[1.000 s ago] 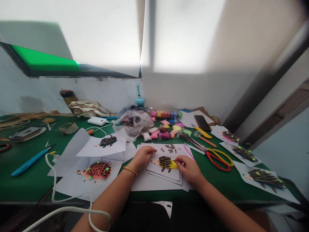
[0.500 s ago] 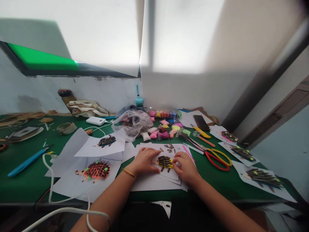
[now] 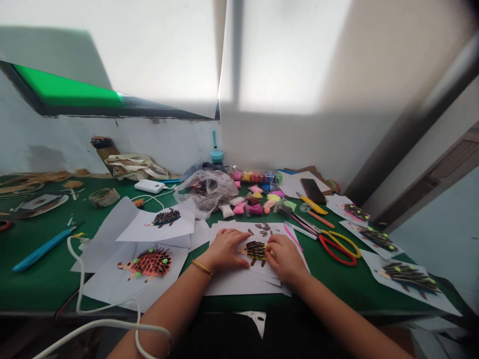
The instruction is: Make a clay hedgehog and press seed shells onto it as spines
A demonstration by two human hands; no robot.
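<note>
A hedgehog picture (image 3: 256,250), with a yellow clay body covered in dark striped seeds, lies on white paper (image 3: 239,285) in front of me. My left hand (image 3: 224,250) rests flat on the sheet to its left, thumb and fingers spread around the head end. At the hedgehog's right edge, the fingers of my right hand (image 3: 285,257) are curled together against the yellow clay. Whatever is between those fingertips is hidden. Several loose sunflower seeds (image 3: 264,227) lie on the paper just beyond the hedgehog.
Scissors (image 3: 337,244) and a yellow cutter (image 3: 313,204) lie to the right, near a phone (image 3: 313,190). Small clay packets (image 3: 254,208) and a plastic bag (image 3: 205,192) sit behind the paper. Finished hedgehog sheets (image 3: 406,276) flank both sides. A white cable (image 3: 79,279) runs at left.
My right hand has shifted very slightly at the hedgehog's right edge. My left hand keeps its place on the paper, and the whole view has moved a little.
</note>
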